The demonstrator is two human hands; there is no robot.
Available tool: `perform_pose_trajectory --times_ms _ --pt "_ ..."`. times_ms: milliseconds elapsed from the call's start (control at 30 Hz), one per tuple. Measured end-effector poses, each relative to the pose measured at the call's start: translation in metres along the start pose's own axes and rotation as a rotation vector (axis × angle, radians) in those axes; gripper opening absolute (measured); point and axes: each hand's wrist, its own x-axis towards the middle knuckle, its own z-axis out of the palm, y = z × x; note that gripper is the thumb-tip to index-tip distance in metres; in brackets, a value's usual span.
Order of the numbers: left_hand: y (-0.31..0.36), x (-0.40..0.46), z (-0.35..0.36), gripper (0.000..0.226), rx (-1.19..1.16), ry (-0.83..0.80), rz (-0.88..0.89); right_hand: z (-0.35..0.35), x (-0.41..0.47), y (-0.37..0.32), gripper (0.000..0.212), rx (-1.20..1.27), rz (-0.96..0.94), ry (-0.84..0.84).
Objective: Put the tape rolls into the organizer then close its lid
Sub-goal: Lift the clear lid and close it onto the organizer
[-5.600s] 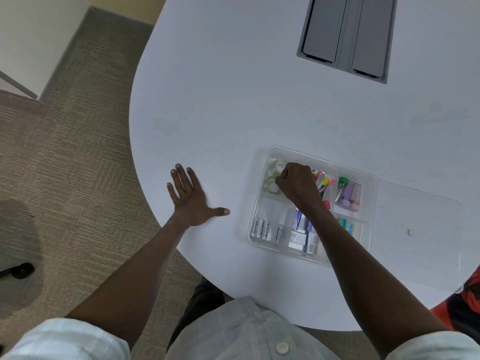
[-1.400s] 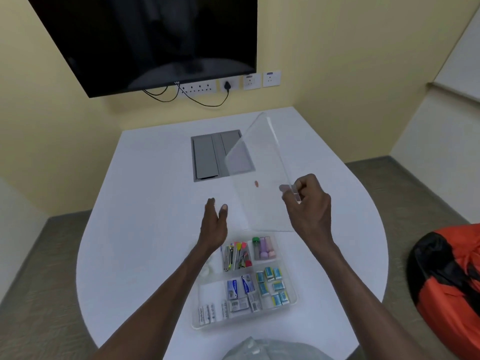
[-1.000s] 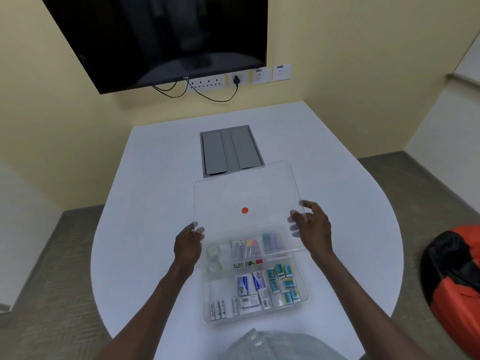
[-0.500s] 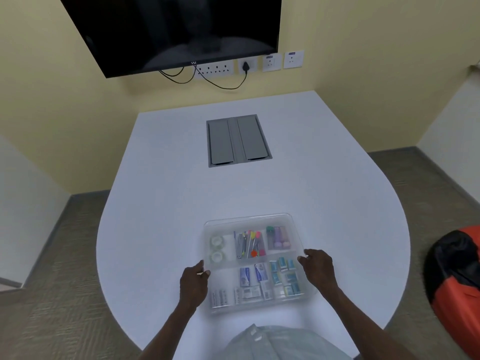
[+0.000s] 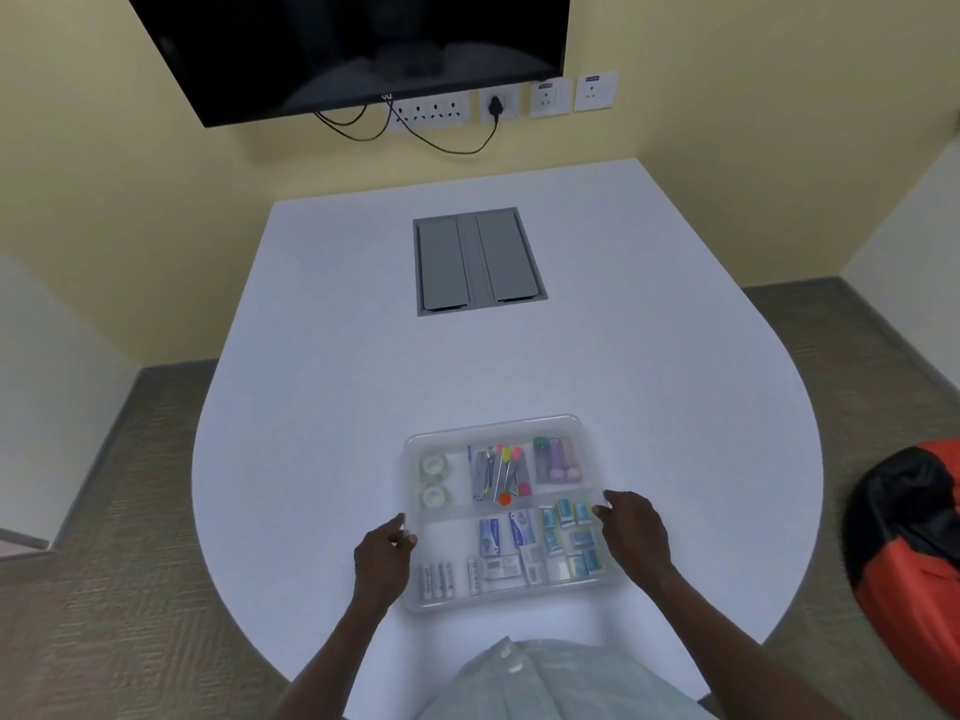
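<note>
Yellow walls (image 5: 727, 96), wall-mounted black TV (image 5: 353, 44), white table (image 5: 363, 381), brownish carpet (image 5: 104, 589).

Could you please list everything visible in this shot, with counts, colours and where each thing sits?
organizer: one, clear plastic, near edge of the table, in front of the person
lid: one, clear with a red dot, lying on the organizer
tape rolls: two, clear, far-left compartment
pens and markers: a bunch, mixed colours, far-middle compartment
batteries: a few, white, near-left compartment
small boxes: several, teal and white, near-right compartment
table: one, white, rounded
cable hatch: one, grey, set into the table's far half
screen: one, black, on the yellow wall
wall sockets: a row, white, below the screen
beanbag: one, red and black, floor at right
left hand: at the organizer's left edge
right hand: at its right edge
</note>
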Motion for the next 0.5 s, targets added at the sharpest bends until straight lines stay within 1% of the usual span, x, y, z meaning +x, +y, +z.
perform_pose_trajectory --times_ms 33,67,133,167,200,267,300,367,433,500 --pt "-0.002 0.0 0.002 0.041 0.03 0.006 0.026 0.002 -0.002 -0.001 0.03 -0.058 -0.046 0.011" --pt "-0.003 -0.002 0.004 0.046 0.068 0.01 0.064 0.004 -0.004 -0.003 0.038 -0.124 -0.088 0.012" --pt "-0.008 -0.009 0.013 0.058 0.158 0.005 0.164 0.012 -0.009 -0.006 0.067 -0.179 -0.148 -0.018" --pt "-0.01 -0.012 0.018 0.068 0.215 -0.012 0.22 0.016 -0.013 -0.007 0.081 -0.174 -0.176 -0.057" --pt "-0.011 -0.016 0.023 0.085 0.267 -0.04 0.267 0.02 -0.017 -0.009 0.094 -0.171 -0.212 -0.092" --pt "-0.013 -0.024 0.034 0.123 0.347 -0.104 0.32 0.029 -0.025 -0.012 0.111 -0.196 -0.292 -0.099" --pt "-0.013 -0.027 0.039 0.134 0.388 -0.139 0.322 0.032 -0.028 -0.012 0.116 -0.206 -0.316 -0.093" --pt "-0.01 -0.032 0.045 0.144 0.469 -0.166 0.302 0.038 -0.033 -0.013 0.122 -0.231 -0.33 -0.086" --pt "-0.01 -0.034 0.049 0.147 0.549 -0.164 0.284 0.043 -0.036 -0.012 0.119 -0.263 -0.339 -0.057" --pt "-0.012 -0.035 0.053 0.144 0.62 -0.134 0.291 0.046 -0.04 -0.009 0.111 -0.285 -0.365 -0.021"
